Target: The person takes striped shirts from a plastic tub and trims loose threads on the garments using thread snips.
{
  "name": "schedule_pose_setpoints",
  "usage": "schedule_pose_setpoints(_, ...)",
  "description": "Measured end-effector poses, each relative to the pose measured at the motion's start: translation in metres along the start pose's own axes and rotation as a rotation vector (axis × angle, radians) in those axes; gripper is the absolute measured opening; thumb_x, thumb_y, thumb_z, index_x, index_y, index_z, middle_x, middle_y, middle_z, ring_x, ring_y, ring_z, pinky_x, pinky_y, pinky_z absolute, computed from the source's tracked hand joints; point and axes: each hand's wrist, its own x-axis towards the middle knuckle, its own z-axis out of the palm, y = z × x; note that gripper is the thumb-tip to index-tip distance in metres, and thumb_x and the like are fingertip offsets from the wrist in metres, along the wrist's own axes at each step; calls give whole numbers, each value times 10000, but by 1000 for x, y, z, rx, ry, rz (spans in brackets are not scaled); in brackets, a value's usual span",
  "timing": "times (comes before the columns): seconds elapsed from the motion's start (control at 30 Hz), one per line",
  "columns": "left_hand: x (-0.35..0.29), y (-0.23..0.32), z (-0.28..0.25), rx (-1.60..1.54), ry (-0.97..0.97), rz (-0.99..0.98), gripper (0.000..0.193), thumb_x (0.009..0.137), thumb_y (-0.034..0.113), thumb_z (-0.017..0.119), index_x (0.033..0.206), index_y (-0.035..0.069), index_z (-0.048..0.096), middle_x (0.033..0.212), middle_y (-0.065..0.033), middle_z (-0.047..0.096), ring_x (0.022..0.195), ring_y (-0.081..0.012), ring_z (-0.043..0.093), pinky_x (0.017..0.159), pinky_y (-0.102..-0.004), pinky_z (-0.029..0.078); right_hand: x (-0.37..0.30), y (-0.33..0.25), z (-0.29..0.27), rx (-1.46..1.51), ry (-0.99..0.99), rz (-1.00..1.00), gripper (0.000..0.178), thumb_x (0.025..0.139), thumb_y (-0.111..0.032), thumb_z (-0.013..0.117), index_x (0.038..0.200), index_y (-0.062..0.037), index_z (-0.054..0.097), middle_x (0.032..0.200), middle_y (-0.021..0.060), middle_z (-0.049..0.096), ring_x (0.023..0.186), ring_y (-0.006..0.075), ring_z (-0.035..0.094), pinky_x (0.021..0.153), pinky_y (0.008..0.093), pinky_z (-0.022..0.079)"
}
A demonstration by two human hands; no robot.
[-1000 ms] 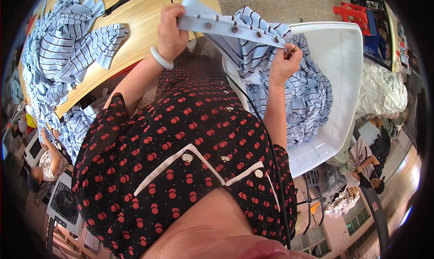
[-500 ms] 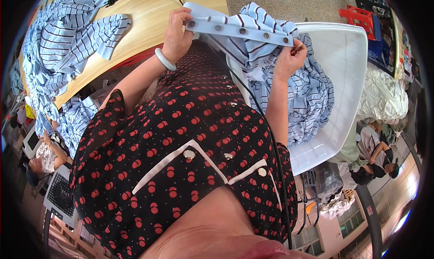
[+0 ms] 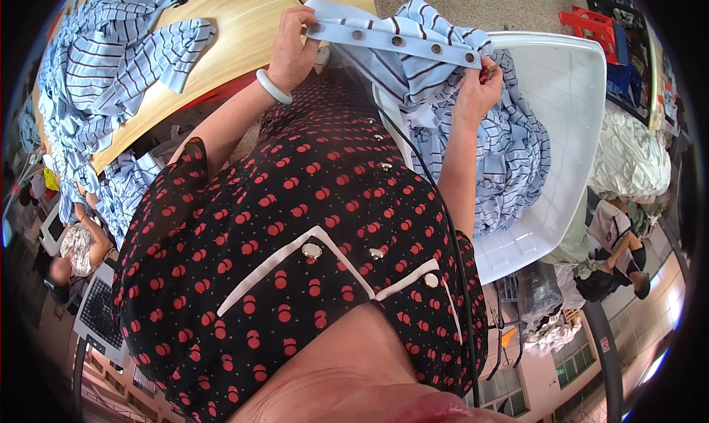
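Observation:
A light blue garment [image 3: 421, 79] with dark and white stripes hangs between my hands, its plain blue button strip [image 3: 377, 39] stretched taut. Several dark round buttons run along that strip. My left hand [image 3: 290, 50] pinches the strip's left end, beside the last button there; a pale bangle circles that wrist. At the other end, my right hand [image 3: 476, 98] is closed on the strip. A small red and dark thing [image 3: 484, 74] shows among the right fingers, too little of it visible to name. The garment's lower folds hang over a white bin.
The white bin [image 3: 569, 157] on the right holds a heap of striped garments [image 3: 509, 172]. More striped cloth [image 3: 103, 76] covers the left of the wooden table [image 3: 258, 31]. A black cable [image 3: 432, 179] crosses my front. Red stools [image 3: 591, 31] and other people stand farther off.
Both hands keep hold of the strip, which has shifted very slightly upward and to the right in the view. A person at the far left has moved an arm.

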Motion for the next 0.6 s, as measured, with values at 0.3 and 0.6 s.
schedule_pose_setpoints(0.3, 29, 30, 20, 131, -460, 87, 551, 666, 141, 601, 1149, 18, 365, 1135, -218, 389, 1017, -363, 424, 851, -370, 379, -9, -44, 11, 23, -285, -8, 80, 724, -38, 604, 754, -56, 532, 621, -86, 431, 538, -1, 333, 472, 141, 281)
schedule_pose_setpoints(0.6, 59, 83, 76, -488, -557, 33, 299, 627, 99, 581, 924, 98, 545, 785, -140, 583, 753, -288, 566, 658, -342, 451, -26, -97, 24, 235, -490, -195, 175, 697, 47, 572, 850, -22, 523, 819, 10, 534, 732, 78, 497, 655, 197, 406)
